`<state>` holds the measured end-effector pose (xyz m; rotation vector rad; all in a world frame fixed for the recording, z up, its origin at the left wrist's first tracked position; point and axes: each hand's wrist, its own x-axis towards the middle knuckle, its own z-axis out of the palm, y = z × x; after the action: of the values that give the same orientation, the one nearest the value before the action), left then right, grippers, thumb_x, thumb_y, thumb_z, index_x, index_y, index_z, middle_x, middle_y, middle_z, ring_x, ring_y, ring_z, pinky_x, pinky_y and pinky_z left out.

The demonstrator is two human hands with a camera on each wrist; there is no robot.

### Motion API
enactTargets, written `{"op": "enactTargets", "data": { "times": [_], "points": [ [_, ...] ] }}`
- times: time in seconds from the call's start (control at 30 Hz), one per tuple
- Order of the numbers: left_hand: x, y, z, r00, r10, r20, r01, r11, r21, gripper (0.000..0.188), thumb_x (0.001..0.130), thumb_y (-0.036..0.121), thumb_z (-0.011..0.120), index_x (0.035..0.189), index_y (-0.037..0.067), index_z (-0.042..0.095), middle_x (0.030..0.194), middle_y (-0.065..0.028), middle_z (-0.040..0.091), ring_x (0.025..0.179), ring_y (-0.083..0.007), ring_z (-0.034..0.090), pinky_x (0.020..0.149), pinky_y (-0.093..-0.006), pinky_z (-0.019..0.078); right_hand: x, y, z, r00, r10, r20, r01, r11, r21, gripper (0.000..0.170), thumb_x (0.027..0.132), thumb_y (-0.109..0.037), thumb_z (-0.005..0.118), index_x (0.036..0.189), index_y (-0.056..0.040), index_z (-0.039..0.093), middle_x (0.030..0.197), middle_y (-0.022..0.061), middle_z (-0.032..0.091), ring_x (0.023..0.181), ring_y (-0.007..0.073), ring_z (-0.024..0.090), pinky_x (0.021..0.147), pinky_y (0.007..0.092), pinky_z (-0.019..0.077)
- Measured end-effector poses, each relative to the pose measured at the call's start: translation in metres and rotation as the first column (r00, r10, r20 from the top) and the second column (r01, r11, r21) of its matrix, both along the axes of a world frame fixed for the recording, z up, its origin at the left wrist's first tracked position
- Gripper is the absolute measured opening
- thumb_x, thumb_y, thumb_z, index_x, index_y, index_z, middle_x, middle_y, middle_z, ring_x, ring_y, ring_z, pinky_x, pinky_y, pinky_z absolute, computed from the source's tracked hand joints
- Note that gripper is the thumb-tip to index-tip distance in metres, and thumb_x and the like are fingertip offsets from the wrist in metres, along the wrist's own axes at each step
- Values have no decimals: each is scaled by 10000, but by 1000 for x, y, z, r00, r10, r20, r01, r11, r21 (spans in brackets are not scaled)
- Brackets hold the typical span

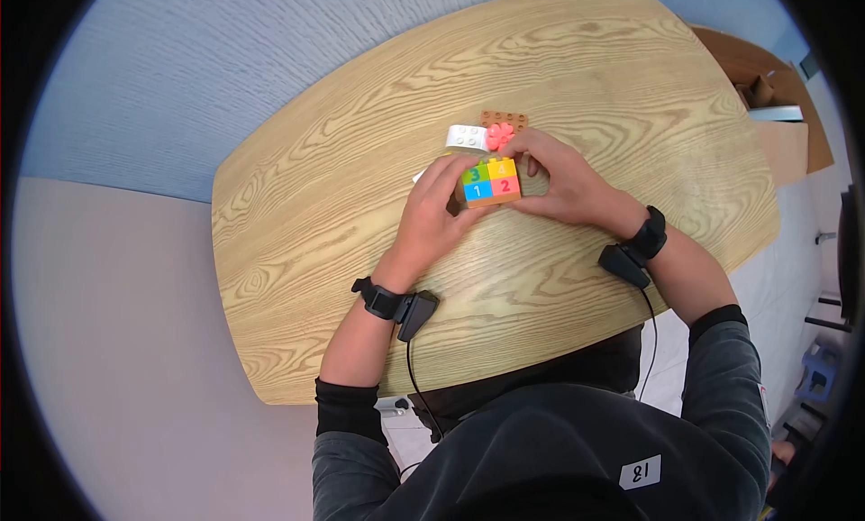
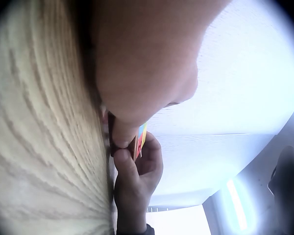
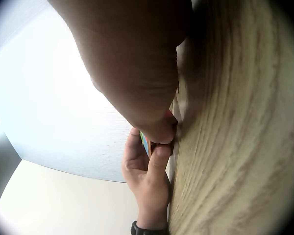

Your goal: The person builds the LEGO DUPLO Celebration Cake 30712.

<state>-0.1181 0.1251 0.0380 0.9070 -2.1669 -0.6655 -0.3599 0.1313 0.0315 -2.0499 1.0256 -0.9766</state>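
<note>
In the head view, both hands hold a small stack of toy building bricks (image 1: 491, 190) over the table. Its face shows a green 3, a yellow 4, a blue 1 and a red 2, with a brown-orange layer along the near edge. The left hand (image 1: 427, 216) grips the left side, fingers at the far edge and thumb at the near edge. On the right side, the right hand (image 1: 569, 186) pinches the stack between thumb and fingers. Both thumbs come close together at the brown layer in the left wrist view, where the bricks (image 2: 139, 139) are mostly hidden.
Just beyond the hands lie a white studded brick (image 1: 466, 138), a coral flower piece (image 1: 500, 136) and a brown studded plate (image 1: 509, 118). A small white piece (image 1: 418, 176) shows beside the left fingers. The wooden table (image 1: 315, 251) meets a light blue wall at the back.
</note>
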Motion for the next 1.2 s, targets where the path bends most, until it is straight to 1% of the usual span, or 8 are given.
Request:
{"op": "enactTargets", "data": {
  "times": [0.23,0.47,0.57,0.63,0.7,0.77,0.93,1.2],
  "points": [
    [3,-4,-7,1000,-5,-15,4,998,-60,620,768,87,870,1312,73,573,1243,-124,624,1143,-274,623,957,-391,524,2,-1,-8,999,-15,35,15,1000,-17,546,802,-181,840,1262,-78,564,1168,68,619,936,203,583,782,330,506],
    [-3,0,-13,951,55,-304,23,968,249,690,740,201,913,1320,83,559,1147,-75,657,992,-169,627,829,-312,510,3,1,-5,994,59,91,-54,997,-53,571,793,-148,833,1292,-87,561,1217,51,605,929,192,566,787,322,502],
    [-1,-3,-16,959,19,-283,61,960,272,671,748,214,914,1309,83,571,1117,-55,655,908,-133,608,780,-284,498,3,2,-5,1000,-2,15,2,1000,-3,640,775,-161,848,1337,-92,548,1271,67,595,1026,224,589,893,349,504],
    [2,-4,-13,973,0,-230,58,967,248,658,754,217,911,1304,83,576,1098,-45,654,870,-123,596,755,-274,490,2,0,0,1000,23,1,-23,988,-153,725,774,-213,857,1404,-96,517,1339,107,572,1200,289,555,1035,400,462],
    [4,-2,-10,993,17,-113,28,922,385,653,779,59,877,1323,45,515,1278,-101,604,1176,-185,595,1018,-358,498,-5,-4,13,998,16,-53,-24,988,-155,757,783,-249,851,1433,-93,495,1375,126,553,1279,316,503,1083,420,426],
    [4,-2,-11,992,10,-129,40,923,382,647,782,57,875,1321,46,518,1277,-98,604,1175,-184,595,1015,-356,499,-14,-13,14,994,11,-111,-29,987,-161,791,791,-285,845,1462,-90,473,1410,145,535,1358,343,451,1131,439,391],
    [3,-4,-9,996,20,-89,18,912,409,635,785,50,870,1320,51,528,1273,-90,604,1168,-183,597,1010,-352,502,-29,-35,-19,922,-220,-317,109,936,-334,540,907,-220,722,1385,-32,559,1413,163,546,1405,355,405,1145,445,382],
    [8,-3,-10,993,-59,-98,90,935,343,639,786,84,872,1330,66,537,1258,-90,602,1189,-183,572,1024,-359,473,-29,-35,-16,954,-266,-138,206,917,-343,264,919,-139,705,1142,-1,672,1122,151,672,1131,337,589,959,421,488]
  ]
}}
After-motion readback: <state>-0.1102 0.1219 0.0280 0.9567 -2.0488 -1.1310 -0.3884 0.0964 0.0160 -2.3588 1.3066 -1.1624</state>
